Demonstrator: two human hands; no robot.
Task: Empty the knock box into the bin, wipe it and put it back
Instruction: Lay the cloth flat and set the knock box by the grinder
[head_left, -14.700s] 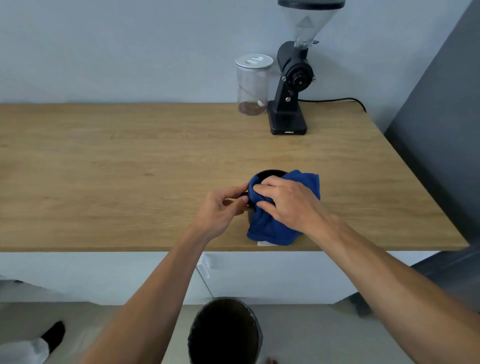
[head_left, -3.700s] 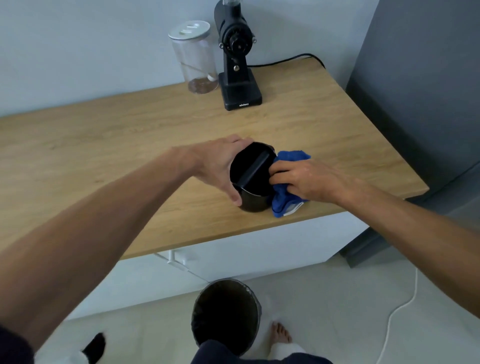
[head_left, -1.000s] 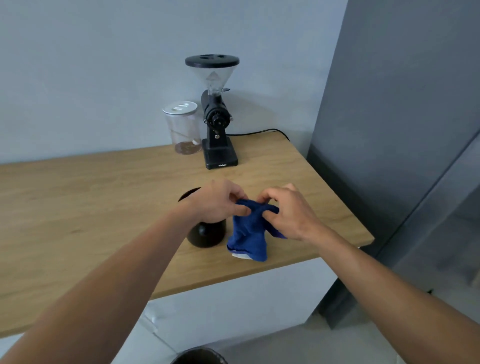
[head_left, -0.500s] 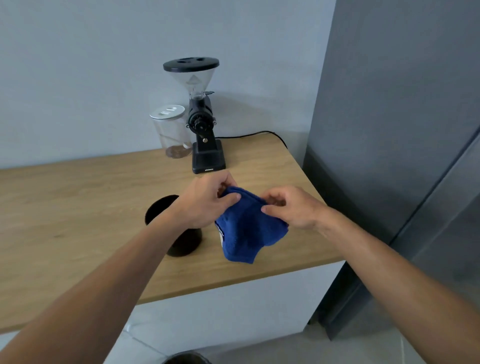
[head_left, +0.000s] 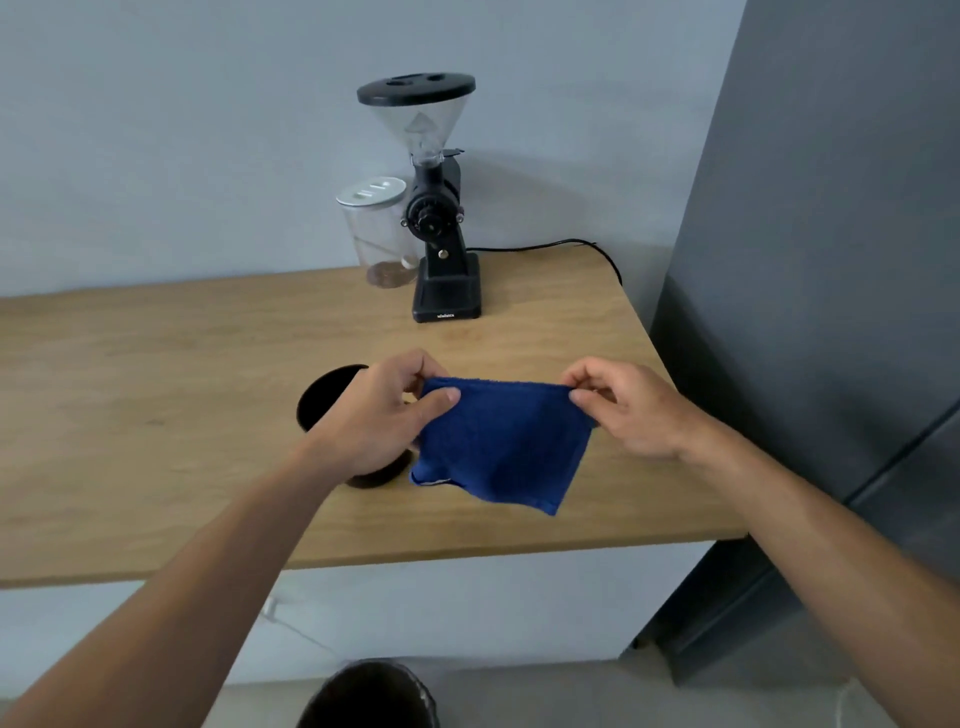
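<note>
I hold the blue cloth (head_left: 501, 447) stretched between my two hands, above the wooden counter (head_left: 156, 374). My left hand (head_left: 379, 415) pinches its upper left corner between thumb and forefinger; my right hand (head_left: 628, 408) pinches the upper right corner the same way. Both hands are closed on the cloth and on nothing else. The top hem runs almost level from one pinch to the other, and the rest hangs down toward me in a loose flap.

The knock box (head_left: 332, 395) stands upright on the counter, mouth up, and neither hand touches it. From the cloth it lies to the left and just behind, so my left hand and forearm cover most of its right side. My left hand is plainly the nearer one; my right is well apart from it, on the far side of the cloth.

The coffee grinder (head_left: 441, 228) and a clear jar (head_left: 376, 228) stand further back from the knock box, against the wall. The bin (head_left: 371, 696) sits on the floor, nearer to me than the knock box. I judge the wiping finished, so the cloth needs setting down first, then my left hand can carry the box back.
</note>
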